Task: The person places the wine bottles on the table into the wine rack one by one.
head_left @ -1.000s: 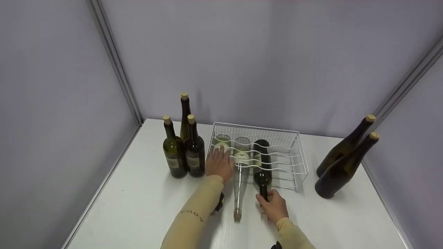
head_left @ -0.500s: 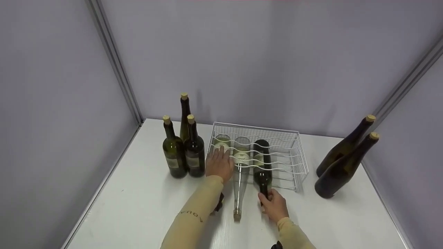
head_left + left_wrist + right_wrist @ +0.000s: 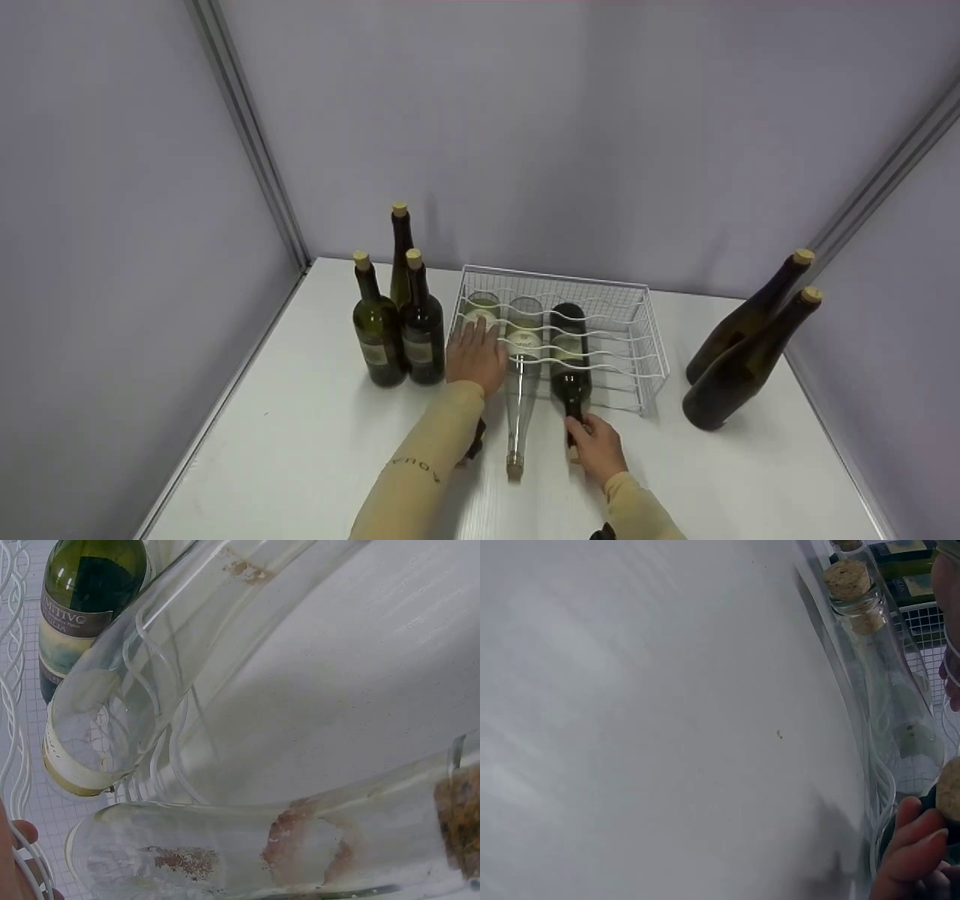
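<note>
My right hand grips the neck of a dark green wine bottle, low by its cork. This bottle lies in a white wire wine rack, third from the left, its label facing up. In the right wrist view, fingers curl beside that cork. My left hand rests over the rack's left end, fingers stretched across the wavy wires. Left of the dark bottle lies a clear glass bottle, corked end toward me. Another clear bottle lies under my left forearm, mostly hidden in the head view.
Several dark corked bottles stand upright on the white table. Two front ones and one behind are close left of the rack; two taller bottles stand at the right. Pale walls rise behind and beside.
The dark bottle has turned about its length, so its label now faces up. My right hand has shifted slightly right and toward me, and the cork now shows. My left hand has stayed put.
</note>
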Motion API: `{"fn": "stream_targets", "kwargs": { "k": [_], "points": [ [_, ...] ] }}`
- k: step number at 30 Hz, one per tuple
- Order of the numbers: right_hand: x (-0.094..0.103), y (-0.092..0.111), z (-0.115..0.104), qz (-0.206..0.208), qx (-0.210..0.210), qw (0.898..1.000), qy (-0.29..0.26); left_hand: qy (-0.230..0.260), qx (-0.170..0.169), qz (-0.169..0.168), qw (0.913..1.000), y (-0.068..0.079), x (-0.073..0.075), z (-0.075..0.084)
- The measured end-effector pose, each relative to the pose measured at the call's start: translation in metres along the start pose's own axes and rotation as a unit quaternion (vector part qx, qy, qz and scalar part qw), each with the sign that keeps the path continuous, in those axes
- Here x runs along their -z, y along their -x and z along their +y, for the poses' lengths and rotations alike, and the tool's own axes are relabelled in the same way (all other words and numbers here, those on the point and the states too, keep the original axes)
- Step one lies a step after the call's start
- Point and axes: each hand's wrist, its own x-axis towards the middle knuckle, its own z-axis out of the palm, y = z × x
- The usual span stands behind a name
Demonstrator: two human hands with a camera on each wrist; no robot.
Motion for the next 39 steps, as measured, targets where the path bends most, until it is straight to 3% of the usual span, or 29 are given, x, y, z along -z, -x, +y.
{"fn": "stream_targets", "kwargs": {
  "k": [7, 15, 25, 39],
  "points": [
    [-0.0005, -0.0032, 0.0011, -0.015, -0.017, 1.0, -0.016, -0.009, 0.0, 0.0, 1.0, -0.0013, -0.0017, -0.0002],
    [-0.0009, -0.0044, 0.0007, -0.068, -0.027, 0.997, -0.015, -0.01, 0.002, -0.004, 0.9999, -0.0023, 0.0003, 0.0005],
    [0.0017, -0.0041, 0.0038, -0.126, -0.026, 0.989, -0.08, -0.011, -0.001, -0.006, 0.9999, -0.0008, 0.0016, 0.0011],
    [0.0011, -0.0043, 0.0073, -0.131, -0.03, 0.985, -0.104, -0.014, -0.006, 0.013, 0.9998, -0.0003, 0.002, 0.0009]
  ]
}}
